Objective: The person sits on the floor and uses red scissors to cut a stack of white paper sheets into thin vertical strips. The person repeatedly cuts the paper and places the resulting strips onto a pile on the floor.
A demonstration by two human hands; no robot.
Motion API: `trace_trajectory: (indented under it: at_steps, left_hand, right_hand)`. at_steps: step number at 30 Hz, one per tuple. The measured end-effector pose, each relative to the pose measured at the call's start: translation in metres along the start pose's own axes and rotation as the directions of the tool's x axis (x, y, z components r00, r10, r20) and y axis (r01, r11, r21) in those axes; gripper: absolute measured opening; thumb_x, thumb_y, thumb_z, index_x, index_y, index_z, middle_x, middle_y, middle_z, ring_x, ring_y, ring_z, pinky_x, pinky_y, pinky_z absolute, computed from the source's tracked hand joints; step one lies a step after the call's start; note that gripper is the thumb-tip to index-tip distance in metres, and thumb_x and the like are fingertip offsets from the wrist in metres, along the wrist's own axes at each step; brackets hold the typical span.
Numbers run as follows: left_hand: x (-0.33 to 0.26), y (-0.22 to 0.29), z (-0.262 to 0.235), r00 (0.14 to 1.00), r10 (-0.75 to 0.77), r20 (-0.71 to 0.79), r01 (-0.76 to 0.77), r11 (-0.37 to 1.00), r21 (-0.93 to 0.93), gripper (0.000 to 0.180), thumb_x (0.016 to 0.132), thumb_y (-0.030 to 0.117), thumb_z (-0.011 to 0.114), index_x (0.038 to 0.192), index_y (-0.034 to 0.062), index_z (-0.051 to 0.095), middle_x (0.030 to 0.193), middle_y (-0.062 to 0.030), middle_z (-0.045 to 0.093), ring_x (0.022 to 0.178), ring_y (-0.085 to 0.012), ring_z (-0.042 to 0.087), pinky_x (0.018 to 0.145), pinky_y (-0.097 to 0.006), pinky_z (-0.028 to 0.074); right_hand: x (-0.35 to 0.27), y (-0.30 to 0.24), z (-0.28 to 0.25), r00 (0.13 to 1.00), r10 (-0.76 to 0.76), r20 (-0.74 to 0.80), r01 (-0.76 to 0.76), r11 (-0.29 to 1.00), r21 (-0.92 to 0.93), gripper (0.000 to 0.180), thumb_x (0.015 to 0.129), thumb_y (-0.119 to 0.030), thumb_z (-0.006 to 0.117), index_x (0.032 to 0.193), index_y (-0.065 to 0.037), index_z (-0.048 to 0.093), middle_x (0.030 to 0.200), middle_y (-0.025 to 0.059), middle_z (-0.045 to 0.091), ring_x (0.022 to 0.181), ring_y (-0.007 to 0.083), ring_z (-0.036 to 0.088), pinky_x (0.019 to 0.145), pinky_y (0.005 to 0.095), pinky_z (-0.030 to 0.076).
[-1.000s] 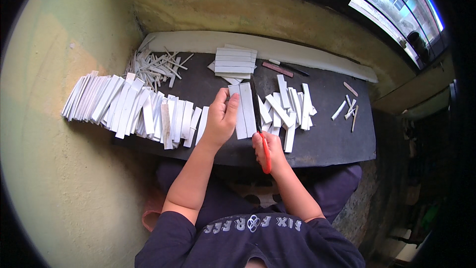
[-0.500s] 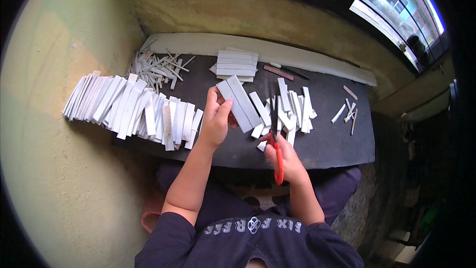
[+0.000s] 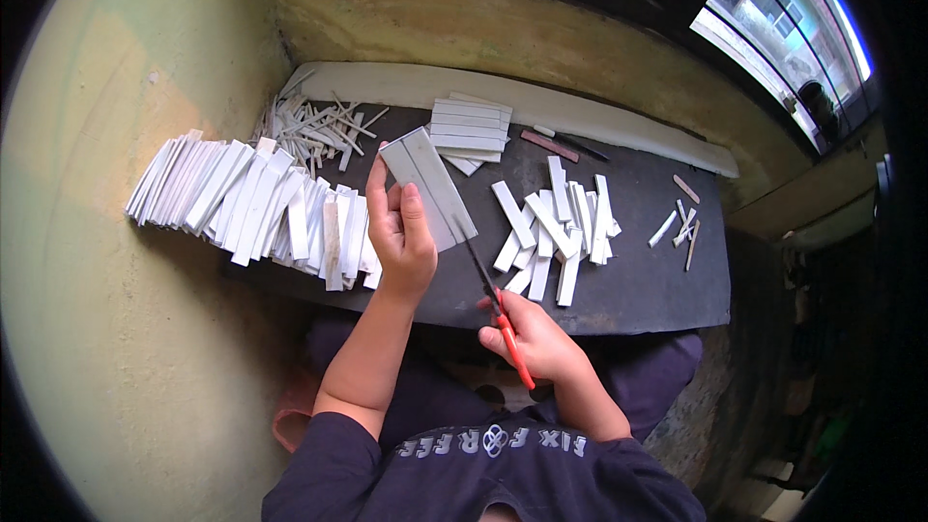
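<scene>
My left hand (image 3: 406, 249) is closed on a white rectangular sheet (image 3: 422, 184) with dark lines along its length, held tilted above the dark tabletop (image 3: 638, 300). In my right hand (image 3: 546, 340) is a pair of red-handled scissors (image 3: 519, 358). Their dark blades meet the sheet's lower right end, beside a line; whether they have cut into it cannot be made out. To the right of the sheet lies a loose heap of white strips (image 3: 548, 222). Behind it sits a stack of similar lined sheets (image 3: 471, 121).
A long row of leaning white strips (image 3: 232, 198) fills the left side of the table. Thin offcuts (image 3: 314, 130) lie behind it. A brownish bar (image 3: 549, 146) and a dark pen-like stick (image 3: 583, 147) rest at the back; small scraps (image 3: 686, 224) lie far right. A wall and window stand beyond.
The sheet has shifted left and turned more upright in my left hand. The scissors have swung left and down from over the strip heap, bringing their blades to the sheet's lower end.
</scene>
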State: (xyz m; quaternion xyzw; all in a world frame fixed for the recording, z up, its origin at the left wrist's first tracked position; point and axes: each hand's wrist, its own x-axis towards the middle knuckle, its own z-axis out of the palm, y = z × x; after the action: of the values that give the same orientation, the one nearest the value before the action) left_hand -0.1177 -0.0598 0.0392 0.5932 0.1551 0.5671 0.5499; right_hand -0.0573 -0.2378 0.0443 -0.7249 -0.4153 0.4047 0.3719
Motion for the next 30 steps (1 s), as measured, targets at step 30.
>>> trace_trajectory:
  at_steps: [30]
  left_hand:
    - [-0.009,0.001,-0.001,0.995,0.008,0.104,-0.019,0.994,0.108,0.044,0.091,0.006,0.044,0.131,-0.0057,0.031,0.093,-0.0077,0.06,0.077,-0.006,0.052,0.069,-0.018,0.039]
  right_hand:
    - [0.011,0.005,0.009,0.993,-0.117,-0.007,0.117,0.98,0.163,0.059,0.079,-0.048,0.058,0.108,0.003,0.049,0.075,0.0029,0.043,0.07,0.0134,0.042,0.065,0.0269,0.039]
